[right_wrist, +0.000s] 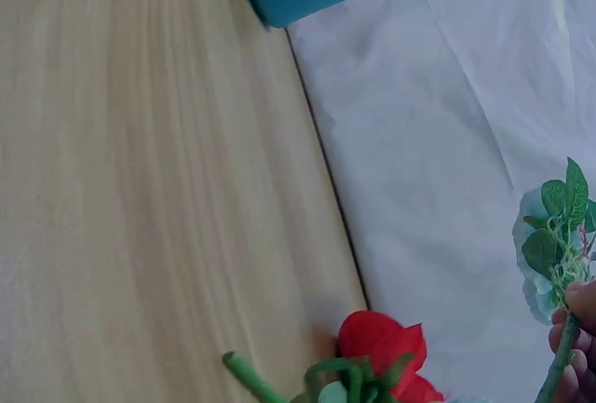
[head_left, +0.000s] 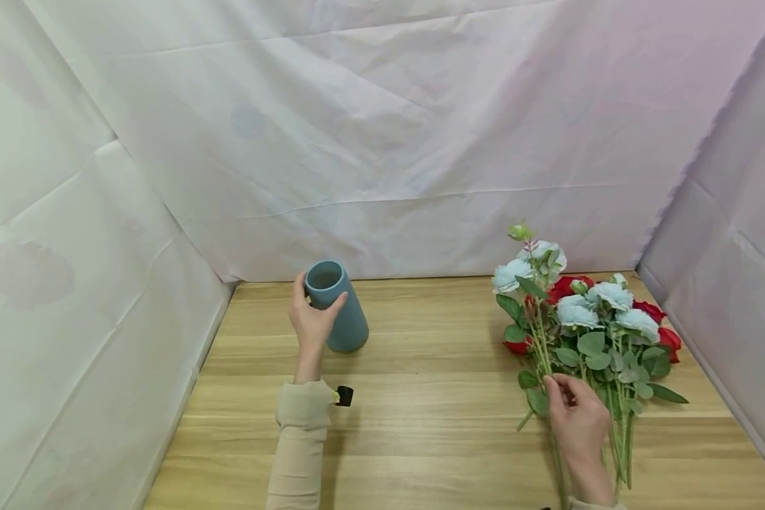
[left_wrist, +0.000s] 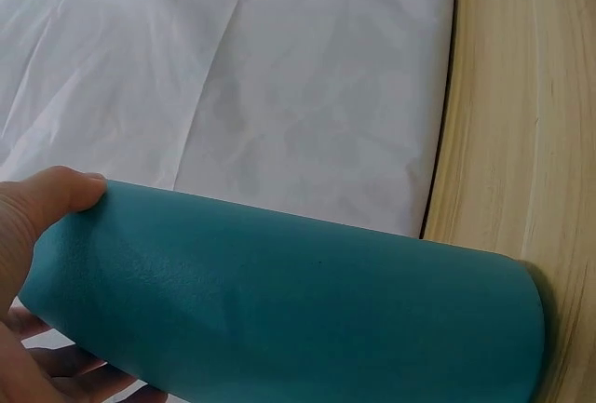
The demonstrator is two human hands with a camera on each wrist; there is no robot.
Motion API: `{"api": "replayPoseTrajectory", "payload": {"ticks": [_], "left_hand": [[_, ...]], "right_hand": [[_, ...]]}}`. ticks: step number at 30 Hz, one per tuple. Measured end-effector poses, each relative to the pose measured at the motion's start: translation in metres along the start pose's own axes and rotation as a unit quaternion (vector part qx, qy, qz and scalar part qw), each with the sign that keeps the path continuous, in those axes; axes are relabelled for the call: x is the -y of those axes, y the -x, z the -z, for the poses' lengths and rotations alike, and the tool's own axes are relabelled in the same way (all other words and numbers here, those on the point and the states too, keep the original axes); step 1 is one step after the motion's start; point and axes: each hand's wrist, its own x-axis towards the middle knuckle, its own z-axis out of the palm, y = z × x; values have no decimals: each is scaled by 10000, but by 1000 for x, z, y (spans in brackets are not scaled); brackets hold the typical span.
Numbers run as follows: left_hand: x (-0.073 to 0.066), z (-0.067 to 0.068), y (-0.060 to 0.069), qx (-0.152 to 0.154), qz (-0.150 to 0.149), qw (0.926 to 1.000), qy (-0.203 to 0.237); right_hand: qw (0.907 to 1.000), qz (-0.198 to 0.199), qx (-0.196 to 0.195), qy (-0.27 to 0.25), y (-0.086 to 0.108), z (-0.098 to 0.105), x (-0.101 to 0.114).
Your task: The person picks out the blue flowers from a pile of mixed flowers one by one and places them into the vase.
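Lt wood-grain counter [head_left: 421, 439] w/ pale creased back sheet [head_left: 382, 127], L sheet [head_left: 83, 234] & R sheet [head_left: 733, 219] on 3 sides; faint bluish spot [head_left: 247, 122] on back one, pinkish blotch [head_left: 30, 273] on L one; purplish tint upper R, whiter light L

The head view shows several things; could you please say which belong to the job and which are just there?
Job:
vase, gripped by left hand
pale blue flowers, pinched by right hand
other flowers, probably

Just there:
table
cloth
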Motion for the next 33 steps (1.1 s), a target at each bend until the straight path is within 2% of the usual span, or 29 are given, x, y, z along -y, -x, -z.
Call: {"api": "replayPoseTrajectory", "payload": {"ticks": [8, 11, 15, 19, 24, 33], "left_hand": [[-3, 0, 4, 164, 164, 9997, 60], [-4, 1, 6, 182, 134, 9997, 85], [-5, 1, 9, 208, 62, 9997, 87], [-9, 2, 14, 267, 166, 9994, 162], [-14, 2, 21, 333, 337, 9985, 263], [-24, 2, 32, 399, 349, 9976, 455]], "right_hand": [[9987, -94, -16, -505, -7, 1, 17], [9978, -124, 10, -657, -10, 2, 24], [9961, -387, 131, -787, -13, 4, 34], [9944, -577, 209, -861, -13, 5, 41], [9923, -521, 236, -1103, -14, 4, 46], [9909, -317, 103, -1306, -15, 0, 49]]}}
